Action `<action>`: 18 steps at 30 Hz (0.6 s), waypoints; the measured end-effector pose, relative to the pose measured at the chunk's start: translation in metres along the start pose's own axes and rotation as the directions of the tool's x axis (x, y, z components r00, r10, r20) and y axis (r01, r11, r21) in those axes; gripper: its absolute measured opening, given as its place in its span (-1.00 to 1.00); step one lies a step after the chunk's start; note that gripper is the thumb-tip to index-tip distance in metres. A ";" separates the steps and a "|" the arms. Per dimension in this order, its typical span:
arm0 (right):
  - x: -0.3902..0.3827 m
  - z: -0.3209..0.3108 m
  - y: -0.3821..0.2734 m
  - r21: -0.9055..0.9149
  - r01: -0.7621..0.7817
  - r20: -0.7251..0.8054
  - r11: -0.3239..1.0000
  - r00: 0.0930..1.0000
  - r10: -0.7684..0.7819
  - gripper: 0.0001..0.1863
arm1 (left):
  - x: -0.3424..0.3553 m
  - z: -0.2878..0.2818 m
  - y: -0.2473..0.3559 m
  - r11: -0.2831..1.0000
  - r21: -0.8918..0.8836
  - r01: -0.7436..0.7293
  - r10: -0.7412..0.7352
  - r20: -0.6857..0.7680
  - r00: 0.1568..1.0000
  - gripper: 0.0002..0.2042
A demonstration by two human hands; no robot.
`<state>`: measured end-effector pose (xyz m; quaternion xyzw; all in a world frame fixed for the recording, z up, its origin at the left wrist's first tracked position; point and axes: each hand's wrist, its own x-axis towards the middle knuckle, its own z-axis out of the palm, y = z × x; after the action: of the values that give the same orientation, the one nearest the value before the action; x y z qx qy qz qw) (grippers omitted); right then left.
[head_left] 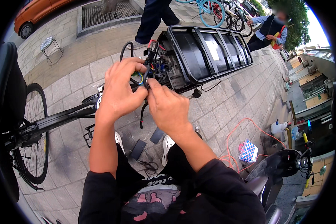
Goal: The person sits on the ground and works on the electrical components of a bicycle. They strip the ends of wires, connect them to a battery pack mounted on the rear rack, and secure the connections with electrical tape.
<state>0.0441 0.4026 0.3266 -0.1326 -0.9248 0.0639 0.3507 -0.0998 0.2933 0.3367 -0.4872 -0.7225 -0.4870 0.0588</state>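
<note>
A tangle of wires (155, 64), mostly black with some red, yellow and blue, spills from the open end of an electric bike beside its rear rack. My left hand (119, 87) curls its fingers and thumb round a black cable (146, 74) at the edge of this tangle. Close against it, my right hand (168, 106) is closed with thumb and forefinger pinched at the same cable. The exact spot in the pinch is hidden by my fingers. Right of the wires lies the black tubular rack (212, 72) over a dark case.
Two dark flat pieces (138, 149) lie on the paving between my shoes, near scissors (149, 166). An orange cord (227, 143) loops by a blue-and-white box (248, 151). A scooter (283, 162) stands at right, a stool (47, 43) at left. People walk beyond the rack.
</note>
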 end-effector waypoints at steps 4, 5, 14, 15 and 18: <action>-0.008 0.009 0.018 0.103 0.061 -0.029 0.993 0.998 -0.058 -0.66 | -0.002 -0.017 0.015 0.992 -0.112 0.051 -0.046 0.052 0.998 -0.61; -0.011 0.009 0.021 0.126 0.066 -0.039 0.990 0.997 -0.062 -0.64 | -0.002 -0.023 0.015 0.977 -0.198 0.084 -0.074 0.057 0.996 -0.63; -0.014 0.019 0.020 0.183 0.110 -0.053 0.977 0.993 -0.102 -0.59 | 0.038 -0.001 0.027 0.964 -0.117 0.237 -0.259 -0.230 0.938 -0.07; -0.013 0.016 0.019 0.185 0.107 -0.042 0.977 0.994 -0.101 -0.58 | 0.045 0.002 0.023 0.959 -0.117 0.257 -0.274 -0.162 0.948 -0.09; -0.007 0.012 0.014 0.207 0.107 -0.060 0.972 0.993 -0.097 -0.57 | 0.067 0.004 0.011 0.947 -0.093 0.309 -0.307 0.033 0.951 -0.24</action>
<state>0.0434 0.4137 0.3102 -0.0486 -0.9095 0.1397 0.3885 -0.1240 0.3401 0.3792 -0.3751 -0.7657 -0.5203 -0.0483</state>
